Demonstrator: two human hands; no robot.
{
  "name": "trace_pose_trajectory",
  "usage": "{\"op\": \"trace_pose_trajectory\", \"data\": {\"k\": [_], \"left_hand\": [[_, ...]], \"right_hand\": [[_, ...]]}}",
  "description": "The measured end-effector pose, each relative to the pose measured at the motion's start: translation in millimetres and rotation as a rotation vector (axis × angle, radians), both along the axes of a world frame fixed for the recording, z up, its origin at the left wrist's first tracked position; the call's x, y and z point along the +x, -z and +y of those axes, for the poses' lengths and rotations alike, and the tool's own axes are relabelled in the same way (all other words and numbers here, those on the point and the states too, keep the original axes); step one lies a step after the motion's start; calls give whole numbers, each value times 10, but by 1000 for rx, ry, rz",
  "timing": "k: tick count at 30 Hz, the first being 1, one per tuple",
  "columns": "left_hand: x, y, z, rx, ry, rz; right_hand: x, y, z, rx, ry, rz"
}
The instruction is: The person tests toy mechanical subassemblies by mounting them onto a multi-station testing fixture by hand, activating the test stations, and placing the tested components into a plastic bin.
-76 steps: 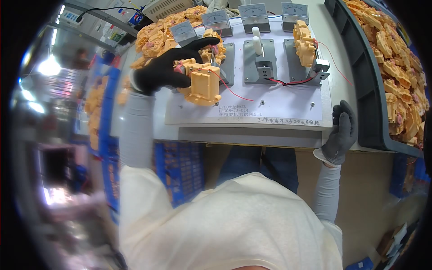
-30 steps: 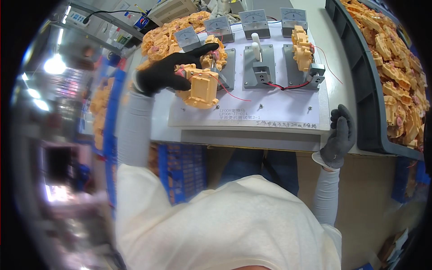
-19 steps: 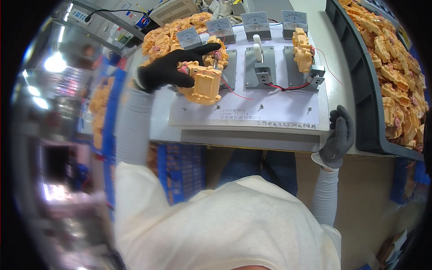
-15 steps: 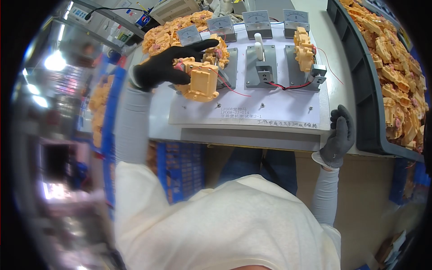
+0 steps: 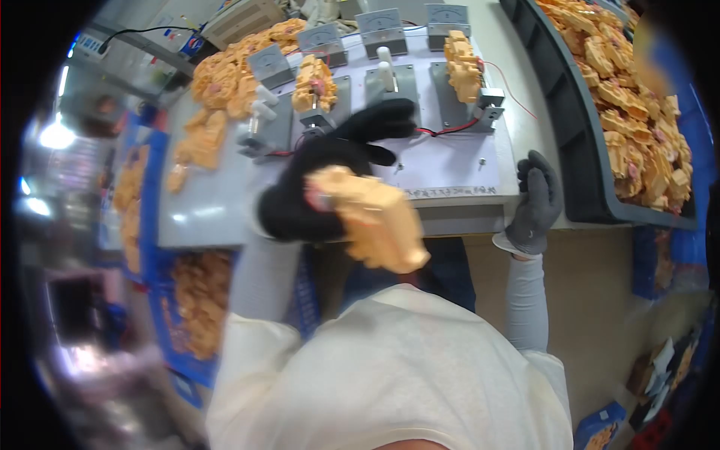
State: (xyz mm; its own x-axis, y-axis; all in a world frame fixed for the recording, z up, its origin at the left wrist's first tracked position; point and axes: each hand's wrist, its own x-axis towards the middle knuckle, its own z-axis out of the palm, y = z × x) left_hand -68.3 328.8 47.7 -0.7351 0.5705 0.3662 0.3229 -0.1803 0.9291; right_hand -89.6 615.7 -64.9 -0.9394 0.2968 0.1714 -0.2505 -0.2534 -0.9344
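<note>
My left hand (image 5: 319,180), in a black glove, grips an orange plastic gearbox (image 5: 382,221) over the table's front edge. The gearbox is blurred by motion, and some of the fingers stretch out above it. My right hand (image 5: 536,202), in a grey glove, rests by the table edge beside a dark tray, holding nothing, its fingers loosely bent. Beyond the left hand, one orange gearbox (image 5: 315,84) sits on a test fixture. Another gearbox (image 5: 463,66) with a red wire is on the right fixture (image 5: 491,105).
Several analog meters (image 5: 381,31) stand behind the fixtures. More orange gearboxes are heaped at the table's back left (image 5: 225,79), and others fill the dark grey tray (image 5: 559,97) at right. A blue crate (image 5: 161,300) stands below on the left.
My left hand has moved from the left fixture toward my body and rightward, carrying the gearbox. The camera view has shifted slightly. My right hand stays by the table edge.
</note>
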Motion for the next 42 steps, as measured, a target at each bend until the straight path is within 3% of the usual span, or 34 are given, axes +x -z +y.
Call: {"op": "trace_pose_trajectory", "data": {"k": [3, 9, 12, 16, 17, 19, 20, 21, 24, 27, 31, 33, 34, 35, 37, 39, 41, 42], "left_hand": [[-82, 300, 525, -41, -51, 197], [-153, 350, 928, -2, -149, 178], [-75, 501, 717, -13, -118, 227], [-47, 512, 641, -40, -110, 192], [-63, 493, 643, -38, -116, 219], [-81, 405, 741, -11, -117, 205], [-86, 395, 766, 9, -106, 192], [-81, 398, 762, 17, -107, 190], [-119, 523, 747, 69, -82, 263], [-152, 467, 827, 18, -138, 336], [-204, 397, 916, 81, -132, 281], [-241, 433, 1026, 94, -123, 250], [-276, 522, 1089, 84, -162, 285], [-336, 582, 1111, 78, -194, 330], [-298, 557, 1134, 156, -165, 312], [-302, 591, 1122, 189, -144, 224], [-299, 562, 1111, 144, -179, 337], [-289, 615, 1090, 118, -187, 327]], "right_hand": [[6, -15, 45, 78, -3, -25], [16, -501, 288, 132, 106, 12], [12, -549, 199, 287, -26, -47], [-102, -430, 20, 537, -219, 72], [-138, -472, -9, 543, -225, 78], [-190, -645, -103, 200, -101, 11], [-236, -711, -117, 209, -68, 4], [-258, -787, -100, 245, -114, -20], [-291, -747, -66, 772, -350, 15], [-265, -640, -12, 926, -522, 218], [-333, -526, -1, 851, -458, 270], [-366, -617, 57, 775, -511, 59], [-353, -764, 41, 702, -374, -99], [-586, -944, 108, 360, -170, -141], [-746, -1229, 3, 571, -273, 80], [-851, -1445, -314, 888, -423, -76], [-1078, -1388, -583, 1373, -471, 31], [-1138, -1471, -697, 1404, -540, -55]]}}
